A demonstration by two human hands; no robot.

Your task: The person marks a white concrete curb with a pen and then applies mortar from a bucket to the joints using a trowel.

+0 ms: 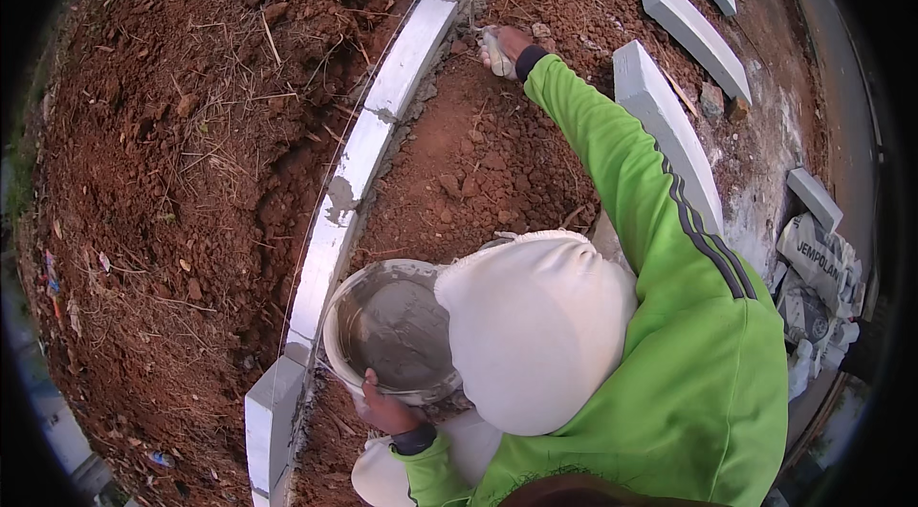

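Observation:
A round bucket (340, 304) of wet grey mortar (397, 325) stands on the soil beside a row of white-faced kerb blocks (413, 48). My left hand (384, 408) grips its near rim, fingers hooked over the edge. Stretched far forward, my right hand (501, 50) is closed round the pale handle of what looks like a small trowel (498, 59). Its blade end is hard to make out near the inner side of the kerb, close to a joint. Smears of mortar mark several joints and one block's top.
A taut string (320, 189) runs along the kerb's outer side. Loose red soil (172, 143) with dry stalks lies left. Separate kerb blocks (660, 105) lie to the right, with a torn cement sack (813, 253) beyond. My pale-clothed knee (535, 335) is beside the bucket.

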